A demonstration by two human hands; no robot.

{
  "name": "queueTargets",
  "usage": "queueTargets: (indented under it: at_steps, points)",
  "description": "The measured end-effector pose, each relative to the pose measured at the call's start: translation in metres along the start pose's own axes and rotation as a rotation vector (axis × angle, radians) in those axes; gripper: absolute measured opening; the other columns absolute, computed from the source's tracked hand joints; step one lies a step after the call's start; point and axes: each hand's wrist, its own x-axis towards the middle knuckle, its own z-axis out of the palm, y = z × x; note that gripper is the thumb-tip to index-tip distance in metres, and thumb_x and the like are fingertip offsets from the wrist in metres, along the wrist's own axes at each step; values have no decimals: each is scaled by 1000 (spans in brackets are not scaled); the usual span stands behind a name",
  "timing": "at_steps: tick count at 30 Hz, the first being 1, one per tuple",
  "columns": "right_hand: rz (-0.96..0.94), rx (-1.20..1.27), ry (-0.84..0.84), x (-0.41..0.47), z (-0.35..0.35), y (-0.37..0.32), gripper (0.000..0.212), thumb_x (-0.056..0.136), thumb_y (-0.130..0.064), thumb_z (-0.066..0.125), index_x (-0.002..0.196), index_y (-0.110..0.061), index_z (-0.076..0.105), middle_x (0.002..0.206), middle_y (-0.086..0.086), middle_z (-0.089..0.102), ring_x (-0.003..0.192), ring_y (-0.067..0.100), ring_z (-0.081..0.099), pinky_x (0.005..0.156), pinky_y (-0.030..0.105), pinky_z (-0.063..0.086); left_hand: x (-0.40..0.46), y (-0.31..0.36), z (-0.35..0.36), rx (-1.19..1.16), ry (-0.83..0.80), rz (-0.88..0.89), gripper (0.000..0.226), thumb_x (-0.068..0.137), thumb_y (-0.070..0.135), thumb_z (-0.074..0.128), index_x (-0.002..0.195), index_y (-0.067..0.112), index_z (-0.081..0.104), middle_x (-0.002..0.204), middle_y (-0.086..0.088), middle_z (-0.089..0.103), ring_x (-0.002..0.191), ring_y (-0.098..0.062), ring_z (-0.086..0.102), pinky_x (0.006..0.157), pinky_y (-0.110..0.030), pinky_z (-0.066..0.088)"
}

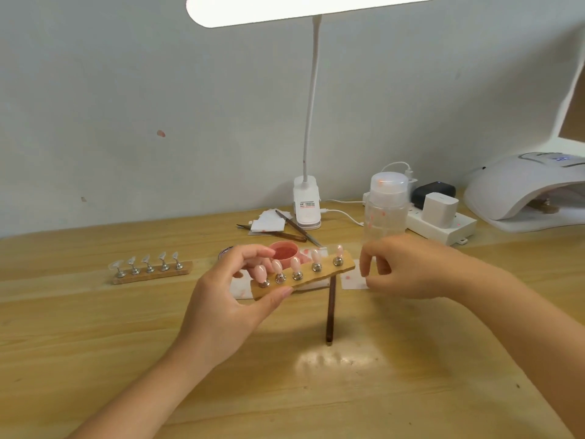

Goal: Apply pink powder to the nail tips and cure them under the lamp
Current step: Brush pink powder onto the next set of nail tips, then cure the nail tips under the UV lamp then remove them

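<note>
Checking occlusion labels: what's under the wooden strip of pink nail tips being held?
Under the wooden strip with five pink nail tips, gripped by the left hand: white paper sheets, a dark brush handle, the pink powder cup. The brush's head is hidden.

- A pale grey-white wall with a few small pink marks.
- A light wood-grain table meets it.
- A lit white desk lamp on a bendy neck overhead.

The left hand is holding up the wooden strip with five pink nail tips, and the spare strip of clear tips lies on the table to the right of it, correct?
Not quite. The head view shows the spare strip of clear tips lying to the left. The left hand does hold the wooden strip with five pink nail tips.
</note>
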Motion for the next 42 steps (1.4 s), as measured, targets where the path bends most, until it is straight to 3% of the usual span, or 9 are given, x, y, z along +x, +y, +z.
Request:
queueTargets:
  at_steps: [4, 8, 13, 16, 21, 30, 36, 40, 42]
  points:
    - [196, 179, -312, -10, -18, 14, 8, 89, -33, 56, 84, -27, 57, 73, -8, 55, 57, 4, 48, 49, 15, 43, 5, 20, 19, -147, -54, -40, 36, 58, 36, 74, 90, 33, 59, 81, 14, 62, 77, 0, 57, 69, -5, 39]
    - [352, 373, -327, -31, -46, 51, 15, 89, -28, 60, 78, -17, 59, 53, -9, 55, 42, 3, 47, 47, 16, 43, 10, 44, 60, -284, -113, -92, 38, 58, 39, 79, 90, 33, 59, 80, 12, 62, 75, 1, 57, 68, -9, 43]
    - [615, 527, -159, -62, -61, 109, 17, 88, -21, 60, 75, -10, 57, 51, -2, 54, 37, 7, 42, 40, 15, 37, 13, 77, 130, -411, -199, -120, 35, 65, 22, 81, 88, 31, 57, 80, 16, 63, 68, 2, 55, 60, -11, 42]
    - [783, 520, -80, -73, -61, 139, 16, 91, -26, 57, 84, -12, 58, 66, 2, 54, 44, 10, 45, 49, 19, 39, 20, 96, 171, -506, -148, -166, 31, 66, 19, 80, 86, 28, 57, 74, 10, 60, 64, 2, 52, 56, -8, 38]
    - [933, 599, 94, -81, -59, 180, 16, 95, -23, 51, 89, -10, 56, 69, 4, 52, 52, 13, 47, 55, 25, 36, 47, 122, 239, -567, -95, -207, 31, 69, 20, 78, 84, 29, 52, 73, 13, 54, 69, 7, 50, 57, -5, 38]
    - [1077, 600, 316, -78, -43, 231, 14, 86, -14, 49, 95, -7, 58, 68, 6, 60, 51, 16, 51, 48, 20, 33, 95, 126, 330, -345, -185, -196, 24, 74, 23, 71, 84, 30, 50, 73, 16, 54, 67, 4, 50, 55, -11, 37]
    - [1070, 495, 512, -64, -24, 240, 21, 82, -11, 47, 61, -15, 49, 62, 1, 50, 55, 17, 47, 47, 21, 30, 100, 108, 350, -269, -135, -171, 22, 76, 22, 66, 90, 25, 49, 81, 12, 57, 73, -8, 50, 60, -22, 40]
    - [985, 477, 504, -59, -27, 245, 11, 86, -14, 49, 81, -21, 56, 80, -1, 53, 83, 23, 57, 62, 25, 37, 104, 104, 349, -241, -124, -183, 25, 76, 23, 67, 93, 26, 50, 83, 13, 57, 75, -9, 51, 61, -21, 39]
    - [955, 415, 440, -58, -34, 255, 12, 85, -13, 49, 86, -16, 61, 86, 3, 57, 83, 24, 55, 60, 25, 39, 104, 103, 348, -251, -114, -208, 25, 75, 24, 68, 94, 25, 51, 82, 13, 56, 77, -10, 52, 62, -22, 38]
